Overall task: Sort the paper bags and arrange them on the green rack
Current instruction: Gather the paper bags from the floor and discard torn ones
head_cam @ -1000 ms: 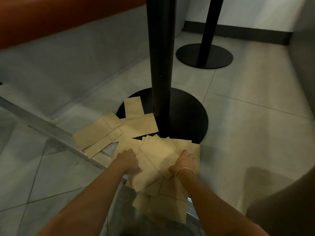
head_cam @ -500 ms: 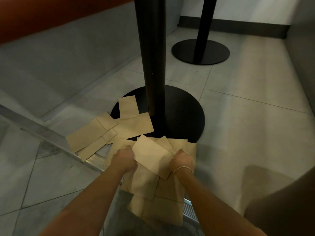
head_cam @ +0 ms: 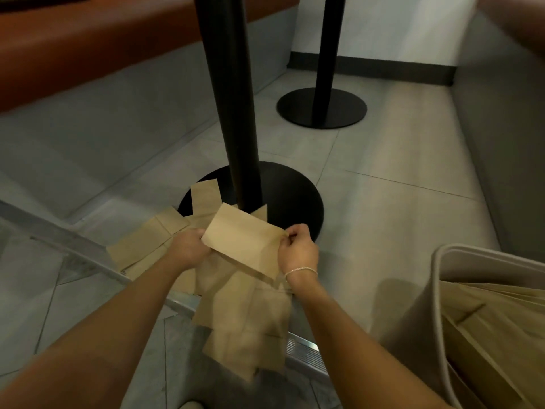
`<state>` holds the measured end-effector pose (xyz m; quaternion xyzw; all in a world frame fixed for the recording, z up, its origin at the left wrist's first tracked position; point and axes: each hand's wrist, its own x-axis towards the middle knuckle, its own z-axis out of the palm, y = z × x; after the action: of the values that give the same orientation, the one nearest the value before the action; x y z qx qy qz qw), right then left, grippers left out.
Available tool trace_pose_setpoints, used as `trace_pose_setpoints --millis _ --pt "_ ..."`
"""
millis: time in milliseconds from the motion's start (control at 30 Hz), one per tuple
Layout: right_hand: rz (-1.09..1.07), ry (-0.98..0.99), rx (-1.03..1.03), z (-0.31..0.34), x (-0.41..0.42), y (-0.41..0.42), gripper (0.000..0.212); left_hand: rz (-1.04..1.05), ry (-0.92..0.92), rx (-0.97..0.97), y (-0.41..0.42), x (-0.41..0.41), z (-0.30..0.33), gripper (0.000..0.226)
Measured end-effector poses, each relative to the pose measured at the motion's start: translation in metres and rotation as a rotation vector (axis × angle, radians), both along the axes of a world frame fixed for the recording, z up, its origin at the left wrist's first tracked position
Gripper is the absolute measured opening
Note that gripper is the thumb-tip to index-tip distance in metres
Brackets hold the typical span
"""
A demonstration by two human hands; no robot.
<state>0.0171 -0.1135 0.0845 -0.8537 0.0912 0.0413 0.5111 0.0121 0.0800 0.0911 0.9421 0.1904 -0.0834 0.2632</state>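
Flat brown paper bag (head_cam: 244,239) held above the floor between both hands, left hand (head_cam: 188,249) gripping its left edge, right hand (head_cam: 298,250) pinching its right corner — more loose bags (head_cam: 244,314) scattered on the tiles below, beside a black pedestal base (head_cam: 283,196), beige bin (head_cam: 436,290) of bags at right.

Two hands (head_cam: 188,246), two table posts (head_cam: 227,98) (bags uncountable).

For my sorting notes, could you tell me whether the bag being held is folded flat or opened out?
Folded flat: the paper bag looks like one thin sheet, held at its ends by the left hand and right hand.
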Motion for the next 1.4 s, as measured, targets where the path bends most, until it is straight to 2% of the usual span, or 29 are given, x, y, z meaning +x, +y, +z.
trace_pose_setpoints --millis 233,300,467,533,633,767,833,933,1000,1067,1200,1233,1400 --pt "-0.048 -0.164 -0.022 0.108 -0.020 -0.057 0.026 -0.090 -0.141 0.088 -0.043 -0.004 0.091 0.028" --pt "-0.065 -0.235 -0.068 0.148 -0.023 -0.088 0.027 -0.075 -0.191 0.007 -0.057 -0.003 0.111 0.023" --pt "-0.064 -0.323 -0.384 0.235 -0.046 -0.178 0.027 -0.130 -0.282 -0.207 -0.098 -0.001 0.153 0.008" --pt "-0.054 -0.280 -0.468 0.256 -0.057 -0.209 0.023 -0.168 -0.325 -0.280 -0.120 -0.001 0.170 0.009" --pt "0.052 -0.111 -0.658 0.273 -0.069 -0.239 0.022 -0.248 -0.349 -0.398 -0.153 -0.002 0.188 0.008" --pt "0.249 0.116 -0.849 0.262 -0.083 -0.251 0.019 -0.365 -0.323 -0.476 -0.191 -0.011 0.205 0.017" --pt "0.216 0.124 -0.789 0.254 -0.086 -0.256 0.034 -0.449 -0.271 -0.492 -0.207 -0.015 0.209 0.012" --pt "-0.001 -0.005 -0.565 0.254 -0.085 -0.262 0.083 -0.533 -0.183 -0.553 -0.223 -0.019 0.209 0.013" --pt "-0.061 -0.089 -0.506 0.259 -0.084 -0.266 0.103 -0.565 -0.139 -0.569 -0.231 -0.022 0.206 0.014" --pt "-0.020 -0.098 -0.428 0.264 -0.086 -0.268 0.095 -0.589 -0.096 -0.582 -0.239 -0.024 0.201 0.014" --pt "0.054 -0.060 -0.388 0.268 -0.091 -0.277 0.025 -0.625 -0.044 -0.601 -0.254 -0.026 0.193 0.013" --pt "0.065 -0.059 -0.421 0.270 -0.092 -0.280 0.017 -0.637 -0.041 -0.589 -0.259 -0.026 0.192 0.012" --pt "0.166 0.008 -0.690 0.282 -0.102 -0.296 0.024 -0.696 -0.031 -0.436 -0.272 -0.026 0.181 0.020"
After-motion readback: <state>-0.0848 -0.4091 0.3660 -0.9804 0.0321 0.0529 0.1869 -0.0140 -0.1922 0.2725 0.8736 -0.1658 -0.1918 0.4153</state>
